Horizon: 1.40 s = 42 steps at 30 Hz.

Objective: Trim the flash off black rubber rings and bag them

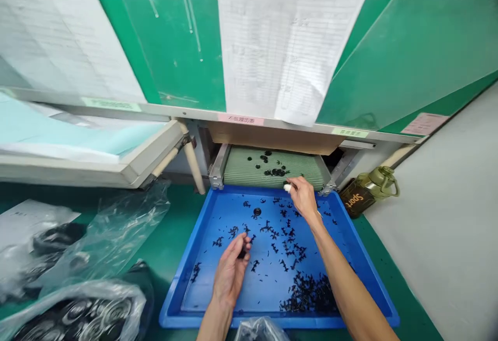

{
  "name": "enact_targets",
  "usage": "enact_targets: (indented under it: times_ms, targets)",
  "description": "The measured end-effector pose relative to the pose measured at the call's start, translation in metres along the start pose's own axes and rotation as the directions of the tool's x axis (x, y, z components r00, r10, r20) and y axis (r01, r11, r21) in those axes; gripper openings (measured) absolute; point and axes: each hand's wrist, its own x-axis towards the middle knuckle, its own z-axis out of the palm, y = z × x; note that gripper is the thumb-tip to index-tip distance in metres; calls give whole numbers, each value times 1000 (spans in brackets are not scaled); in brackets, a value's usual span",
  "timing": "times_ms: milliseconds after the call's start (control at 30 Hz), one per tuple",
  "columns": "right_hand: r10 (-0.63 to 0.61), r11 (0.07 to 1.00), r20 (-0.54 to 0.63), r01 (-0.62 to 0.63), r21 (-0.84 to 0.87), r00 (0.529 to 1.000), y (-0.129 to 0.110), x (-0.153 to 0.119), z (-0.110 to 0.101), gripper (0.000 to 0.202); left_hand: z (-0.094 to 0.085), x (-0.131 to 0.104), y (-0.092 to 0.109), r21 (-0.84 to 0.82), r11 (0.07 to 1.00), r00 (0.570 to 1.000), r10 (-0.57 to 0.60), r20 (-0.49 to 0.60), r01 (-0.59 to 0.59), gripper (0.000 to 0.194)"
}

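Above the blue tray (268, 294), the left hand (230, 272) holds a black part (241, 253), probably light, best edge-pinched; right hand (304, 198) grip unclear.

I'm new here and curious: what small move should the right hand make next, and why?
Perhaps reach slightly farther over the green belt: the right hand is at its near edge, and small black parts lie on it just beyond the fingers.

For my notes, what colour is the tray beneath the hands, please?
The tray is blue, clearest in the head view.
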Motion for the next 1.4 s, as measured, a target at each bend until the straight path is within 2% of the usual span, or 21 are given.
enact_targets:
  times_ms: [67,133,200,300,467,600,800,967,1100,1267,1400]
  targets:
    - [-125,987,117,111,119,985,-23,-36,7,33,3,-4,-3,57,998,998,18,68,-22,25]
    - [-197,965,220,150,213,955,-46,-73,14,34,4,-6,-5,90,995,989,38,144,-51,31]
    - [-196,964,279,132,232,940,-65,-100,20,36,3,-6,-8,100,992,980,61,188,-81,33]
    - [-172,974,308,114,196,936,-79,-118,24,38,0,-5,-10,119,989,979,62,192,-86,33]
    - [-124,986,305,84,141,944,-76,-128,16,47,-3,-3,-9,103,990,979,74,190,-94,29]
    - [-69,995,248,49,85,966,-74,-142,14,43,-3,-3,-9,68,993,980,84,178,-98,28]
    - [-59,995,235,38,91,970,-81,-146,19,38,-1,-5,-10,54,996,982,67,175,-77,28]
    - [-26,1000,191,27,-3,981,-83,-146,29,37,0,-6,-9,73,996,980,37,195,-53,30]
    - [-38,995,138,49,-83,990,-86,-149,36,39,0,-5,-9,80,994,978,56,201,-73,24]
    - [14,1000,128,-14,-1,992,-92,-150,39,38,0,-5,-8,102,991,983,71,169,-89,24]
    - [107,972,182,-142,189,977,-93,-146,42,34,-1,-4,-7,102,989,981,91,174,-110,24]
